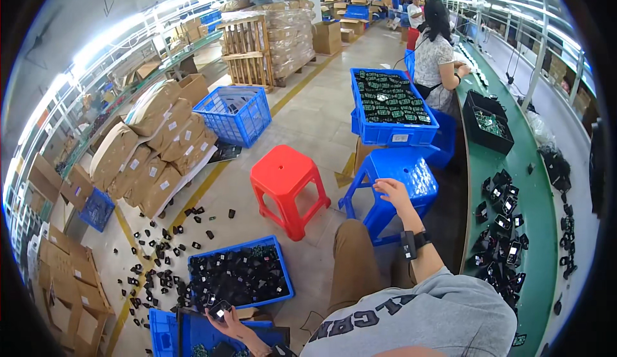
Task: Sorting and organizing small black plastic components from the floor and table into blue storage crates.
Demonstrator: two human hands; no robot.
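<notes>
Down at the lower left, my left hand [231,329] grips a small black device [220,309] with a bright face. It is held over the near edge of a blue crate [283,273] heaped with similar black devices. Beside that hand, a second blue bin [162,331] has green circuit boards inside. My right hand [392,194] is raised in front of a blue plastic stool [411,176], its fingers loosely stretched and nothing visible in them. A dark box-shaped unit is strapped at my right wrist.
Many black devices [157,260] lie scattered on the floor at left. A red stool [281,167] stands ahead. On the right, the green bench [540,228] bears piled devices and a black bin [488,124]. A co-worker [435,61] sits beyond a blue crate of boards [393,132].
</notes>
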